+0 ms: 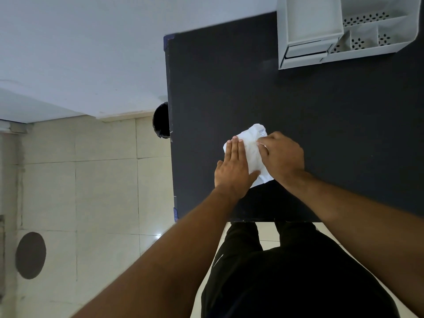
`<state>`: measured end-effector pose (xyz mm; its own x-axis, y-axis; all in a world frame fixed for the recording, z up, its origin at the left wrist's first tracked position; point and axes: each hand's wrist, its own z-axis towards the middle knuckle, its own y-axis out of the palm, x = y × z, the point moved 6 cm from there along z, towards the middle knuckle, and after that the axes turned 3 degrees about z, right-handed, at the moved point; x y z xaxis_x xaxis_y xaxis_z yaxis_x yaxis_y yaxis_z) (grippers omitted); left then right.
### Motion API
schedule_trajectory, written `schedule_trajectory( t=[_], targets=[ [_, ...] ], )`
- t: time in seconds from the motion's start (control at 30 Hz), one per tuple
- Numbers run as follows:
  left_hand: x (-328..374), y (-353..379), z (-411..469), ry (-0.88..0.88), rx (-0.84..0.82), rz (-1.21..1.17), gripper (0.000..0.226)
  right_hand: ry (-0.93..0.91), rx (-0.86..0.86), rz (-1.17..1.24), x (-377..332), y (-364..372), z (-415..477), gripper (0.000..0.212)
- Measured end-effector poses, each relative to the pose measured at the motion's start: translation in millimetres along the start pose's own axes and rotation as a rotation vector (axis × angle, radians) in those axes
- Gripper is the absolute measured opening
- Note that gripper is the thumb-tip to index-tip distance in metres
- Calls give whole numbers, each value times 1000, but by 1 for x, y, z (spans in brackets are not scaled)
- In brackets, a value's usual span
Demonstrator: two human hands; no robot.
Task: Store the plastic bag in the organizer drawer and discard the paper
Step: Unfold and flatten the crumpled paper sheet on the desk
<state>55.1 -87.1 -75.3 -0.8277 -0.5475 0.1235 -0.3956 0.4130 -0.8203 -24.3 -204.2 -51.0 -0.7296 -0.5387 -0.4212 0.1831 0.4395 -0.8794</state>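
A crumpled white sheet with small print, paper or a plastic bag I cannot tell which (252, 152), lies near the front left of the black table (298, 99). My left hand (234, 166) presses flat on its left side, fingers together and stretched out. My right hand (282, 154) rests on its right side with fingers bent onto the sheet, pinching its edge. A white desk organizer (325, 31) with a drawer (305, 52) low in its front stands at the table's far right corner.
A dark round bin (161, 120) stands on the floor beside the table's left edge. Beige floor tiles spread to the left, with a dark round patch (31, 255). My legs in black trousers are at the table's front edge.
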Motion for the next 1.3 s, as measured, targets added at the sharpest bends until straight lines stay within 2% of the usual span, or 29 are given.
schedule_trajectory(
  t=[0.1,0.23,0.37,0.5,0.67,0.83,0.93,1.03,1.1,1.17,1.3],
  targets=[
    [0,0,1,-9,-4,5,102,43,51,85,9,-3,4,28],
    [2,-1,2,-14,10,10,101,112,93,247,19,-10,6,19],
    [8,-4,3,27,-1,56,98,322,157,471,34,-12,-1,16],
    [11,-7,5,-8,-23,70,97,523,189,675,51,-11,-9,19],
    [13,-15,7,29,-21,128,96,666,66,914,67,0,-15,16],
    [-2,-37,18,63,-19,166,82,781,-91,1226,61,6,-21,12],
    [-2,-54,19,50,44,90,71,801,-154,1288,51,10,-23,10],
    [11,-64,10,101,211,-64,58,830,-195,1376,42,14,-24,13],
    [19,-64,4,102,287,-131,58,834,-218,1434,38,15,-25,13],
    [23,-58,5,63,278,-156,55,836,-235,1449,38,16,-27,14],
    [16,-52,8,-104,228,-307,34,831,-252,1368,44,16,-32,16]
  ],
)
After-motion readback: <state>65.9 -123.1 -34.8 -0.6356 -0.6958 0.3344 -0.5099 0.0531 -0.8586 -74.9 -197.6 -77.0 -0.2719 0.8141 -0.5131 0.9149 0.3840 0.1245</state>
